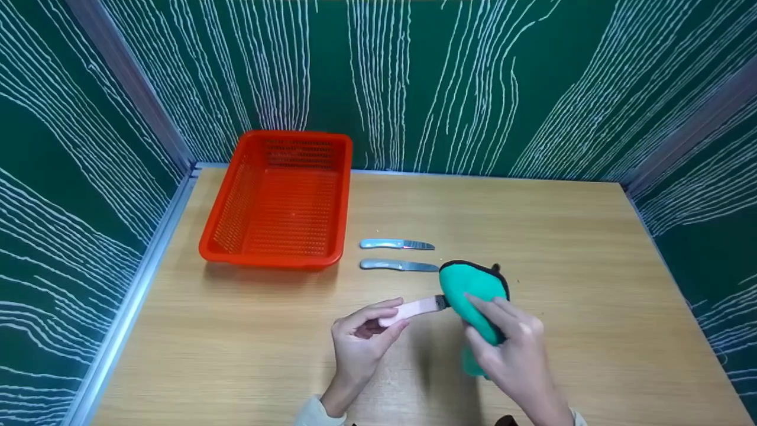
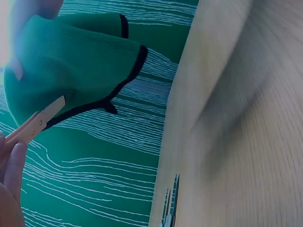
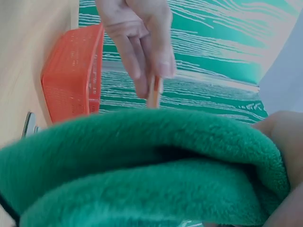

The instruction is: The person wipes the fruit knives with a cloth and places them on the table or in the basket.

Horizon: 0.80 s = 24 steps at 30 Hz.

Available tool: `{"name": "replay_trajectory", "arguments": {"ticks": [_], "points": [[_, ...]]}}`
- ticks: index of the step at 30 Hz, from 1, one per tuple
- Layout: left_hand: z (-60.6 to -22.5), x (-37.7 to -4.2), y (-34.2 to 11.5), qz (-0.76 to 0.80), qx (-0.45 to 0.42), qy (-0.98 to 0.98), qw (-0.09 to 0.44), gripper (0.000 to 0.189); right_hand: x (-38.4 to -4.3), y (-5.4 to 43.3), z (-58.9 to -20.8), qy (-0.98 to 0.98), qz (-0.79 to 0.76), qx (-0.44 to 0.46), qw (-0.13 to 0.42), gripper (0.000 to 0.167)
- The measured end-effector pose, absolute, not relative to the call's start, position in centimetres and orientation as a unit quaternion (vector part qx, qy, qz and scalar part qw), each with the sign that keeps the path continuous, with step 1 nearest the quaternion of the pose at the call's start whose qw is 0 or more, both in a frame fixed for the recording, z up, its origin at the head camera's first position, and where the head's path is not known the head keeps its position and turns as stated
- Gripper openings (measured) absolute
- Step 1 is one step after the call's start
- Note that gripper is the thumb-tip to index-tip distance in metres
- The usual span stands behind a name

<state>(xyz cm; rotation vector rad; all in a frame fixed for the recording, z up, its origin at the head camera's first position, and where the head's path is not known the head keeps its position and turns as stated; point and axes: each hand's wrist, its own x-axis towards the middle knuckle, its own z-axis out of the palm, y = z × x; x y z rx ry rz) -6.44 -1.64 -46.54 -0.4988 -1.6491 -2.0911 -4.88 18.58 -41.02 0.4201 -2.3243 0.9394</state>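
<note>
My left hand (image 1: 362,343) pinches the pale pink handle of a small knife (image 1: 417,309) between thumb and fingers. A green cloth with black edging (image 1: 467,284) hangs folded from my right hand (image 1: 514,343), which grips it from above. In the left wrist view the knife's short blade (image 2: 56,107) lies against the cloth (image 2: 80,61); part of the blade may be covered. The right wrist view has the plush cloth (image 3: 142,175) filling the lower half, hiding most of the knife beyond it.
Two blue-handled knives, an upper knife (image 1: 390,244) and a lower knife (image 1: 393,265), lie side by side on the wooden table (image 1: 579,248). A red plastic basket (image 1: 340,236) stands at the back left. Green walls with white lines (image 1: 331,77) enclose the table.
</note>
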Motion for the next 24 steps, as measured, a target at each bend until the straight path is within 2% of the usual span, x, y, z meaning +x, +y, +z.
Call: {"name": "replay_trajectory", "arguments": {"ticks": [3, 9, 17, 24], "points": [[-47.1, -6.7, -1.6, -0.758, -0.202, -0.579, 0.223, 0.022, -4.9, 18.1, -41.4, -0.875, 0.344, 0.178, 0.290, 0.040], [-47.9, -6.7, -1.8, -0.761, -0.184, -0.587, 0.207, 0.024, -4.9, 17.5, -41.8, -0.902, 0.296, 0.168, 0.265, 0.040], [-47.5, -6.6, -1.9, -0.765, -0.189, -0.580, 0.209, 0.024, -5.4, 17.9, -42.6, -0.905, 0.252, 0.178, 0.293, 0.034], [-48.5, -7.0, -2.1, -0.759, -0.181, -0.588, 0.212, 0.028, -5.7, 19.0, -43.0, -0.922, 0.225, 0.150, 0.276, 0.033]]}}
